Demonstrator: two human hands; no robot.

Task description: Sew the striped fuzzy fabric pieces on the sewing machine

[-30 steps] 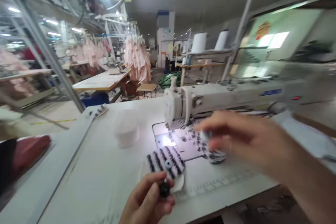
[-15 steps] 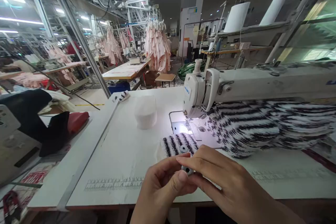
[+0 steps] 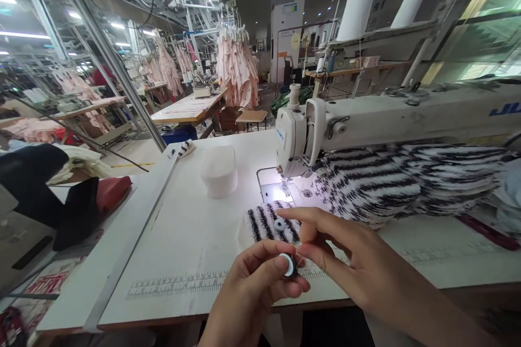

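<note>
A small round bobbin (image 3: 290, 264), pale on its face and dark around its side, is pinched between the thumb and fingers of my left hand (image 3: 260, 276). Close to it on the right is my right hand (image 3: 340, 249). Its index finger stretches forward, while the thumb and a curled finger pinch what looks like a fine thread (image 3: 300, 256) near the bobbin. Just beyond my hands, a second bobbin (image 3: 279, 224), grey with a centre hole, lies on a black-and-white striped fluffy fabric piece (image 3: 260, 221).
A white sewing machine (image 3: 366, 124) stands at the right, its needle area lit. Striped fluffy fabric (image 3: 374, 184) is heaped under its arm. Stacked white pieces (image 3: 218, 171) sit on the white table (image 3: 175, 238), which has a printed ruler (image 3: 175, 283). Thread cones (image 3: 356, 15) stand behind.
My right hand has moved off the bobbin, its index finger lifting forward over the fabric. In my left hand the bobbin has turned, showing its pale face. The view has shifted slightly.
</note>
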